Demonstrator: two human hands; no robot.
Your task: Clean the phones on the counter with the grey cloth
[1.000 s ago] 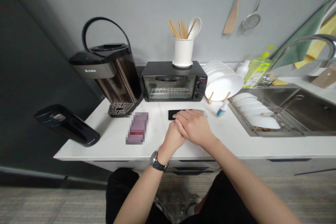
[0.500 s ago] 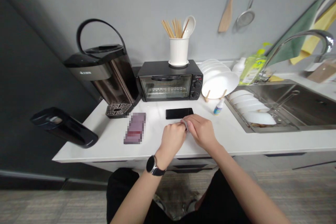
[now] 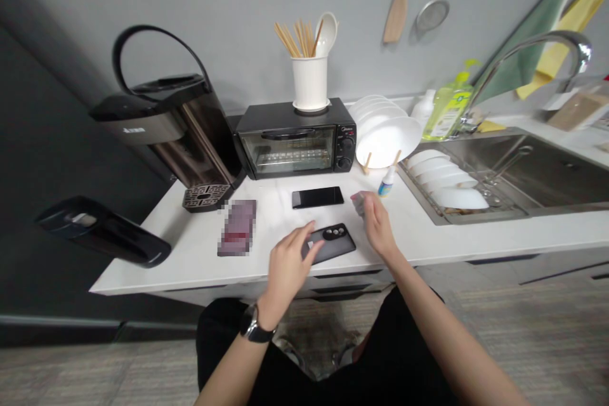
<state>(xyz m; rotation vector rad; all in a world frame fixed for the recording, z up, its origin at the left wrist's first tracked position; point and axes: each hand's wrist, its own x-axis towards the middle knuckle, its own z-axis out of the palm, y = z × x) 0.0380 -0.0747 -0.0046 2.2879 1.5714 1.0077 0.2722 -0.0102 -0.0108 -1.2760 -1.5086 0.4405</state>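
Observation:
A dark phone case [image 3: 335,244] with a black camera surround and round openings lies flat near the counter's front edge. My left hand [image 3: 288,260] hovers at its left end, thumb and fingers apart and covering part of it; whether they touch it I cannot tell. To the right of the case, my right hand [image 3: 378,225] is raised, its fingers closed on a small grey cloth [image 3: 358,203]. Behind the case a black phone [image 3: 318,197] rests screen up. A small spray bottle [image 3: 387,183] with a blue label stands just beyond my right hand.
A pixelated purplish item [image 3: 238,228] lies left on the counter, near a leaning black flask [image 3: 104,231] and a water dispenser [image 3: 190,133]. Behind stand a toaster oven [image 3: 292,146] and racked plates [image 3: 387,143]. At right is a sink [image 3: 552,171] with bowls [image 3: 447,181].
My hands, together on the grey cloth before, have moved apart. The left went left and opened; the right went right with the cloth. The phone case, hidden earlier, now shows between them.

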